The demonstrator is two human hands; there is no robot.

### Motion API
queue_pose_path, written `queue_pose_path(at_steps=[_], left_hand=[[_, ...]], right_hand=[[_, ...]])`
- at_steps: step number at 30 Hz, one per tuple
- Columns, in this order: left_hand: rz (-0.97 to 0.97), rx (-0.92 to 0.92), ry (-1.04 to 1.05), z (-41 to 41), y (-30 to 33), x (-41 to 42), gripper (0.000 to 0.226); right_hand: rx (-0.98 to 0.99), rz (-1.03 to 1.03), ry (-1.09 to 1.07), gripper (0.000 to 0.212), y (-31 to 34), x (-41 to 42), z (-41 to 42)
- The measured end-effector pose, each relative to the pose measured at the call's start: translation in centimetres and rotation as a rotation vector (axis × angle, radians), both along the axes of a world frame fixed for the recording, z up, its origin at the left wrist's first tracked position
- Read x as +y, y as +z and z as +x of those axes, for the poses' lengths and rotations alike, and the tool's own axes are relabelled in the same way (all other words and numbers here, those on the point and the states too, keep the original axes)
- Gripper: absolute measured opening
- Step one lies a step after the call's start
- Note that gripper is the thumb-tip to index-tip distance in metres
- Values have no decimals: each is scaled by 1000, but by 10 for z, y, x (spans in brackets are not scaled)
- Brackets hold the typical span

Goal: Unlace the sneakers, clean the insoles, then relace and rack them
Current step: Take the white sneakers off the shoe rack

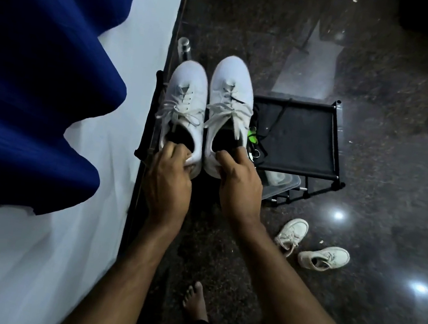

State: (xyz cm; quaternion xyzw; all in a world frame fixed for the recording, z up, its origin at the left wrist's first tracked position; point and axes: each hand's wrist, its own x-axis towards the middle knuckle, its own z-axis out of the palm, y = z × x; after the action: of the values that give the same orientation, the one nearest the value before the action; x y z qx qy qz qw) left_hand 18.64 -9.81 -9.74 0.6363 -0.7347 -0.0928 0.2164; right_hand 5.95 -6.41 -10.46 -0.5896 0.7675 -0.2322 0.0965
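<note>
I hold a pair of white sneakers by their heels, toes pointing away from me, side by side over the left end of a low black shoe rack. My left hand grips the heel of the left sneaker, fingers curled round the back and over the collar; my right hand grips the heel of the right sneaker the same way, with my thumb at the rim of the opening. Both shoes are laced, with loose white lace ends lying across the tongues, and the dark linings show inside. The two sneakers are just beside each other — whether they touch I cannot tell. On the rack to the right of them lies a tangle of dark straps with something bright green in it. On the dark polished floor, near right, sit two smaller off-white shoes, slightly apart. A white sheet and blue cloth fill the left side, and my bare foot stands on the floor below my arms.
</note>
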Motion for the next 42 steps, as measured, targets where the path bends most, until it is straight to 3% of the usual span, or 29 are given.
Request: queue_pose_path(at_steps=[4, 8, 19, 30, 35, 41, 42], left_hand=[[-34, 72, -51, -21, 17, 20, 23], [-56, 60, -169, -54, 27, 52, 22], [87, -23, -447, -202, -1, 206, 25], [324, -103, -589, -325, -88, 341, 25], [388, -197, -658, -337, -134, 365, 22], [465, -252, -772, -346, -198, 375, 27], [440, -265, -819, -347, -251, 382, 26]], right_hand=[[-37, -94, -101, 24, 4, 33, -24], [-79, -117, -194, 26, 3, 77, -58], [-111, 16, -457, 32, -19, 262, -190], [-147, 265, -589, 29, -90, 437, -302], [-207, 393, -625, 37, -134, 480, -331], [-242, 492, -694, 29, -195, 507, -341], [-235, 519, -706, 29, -246, 511, -340]])
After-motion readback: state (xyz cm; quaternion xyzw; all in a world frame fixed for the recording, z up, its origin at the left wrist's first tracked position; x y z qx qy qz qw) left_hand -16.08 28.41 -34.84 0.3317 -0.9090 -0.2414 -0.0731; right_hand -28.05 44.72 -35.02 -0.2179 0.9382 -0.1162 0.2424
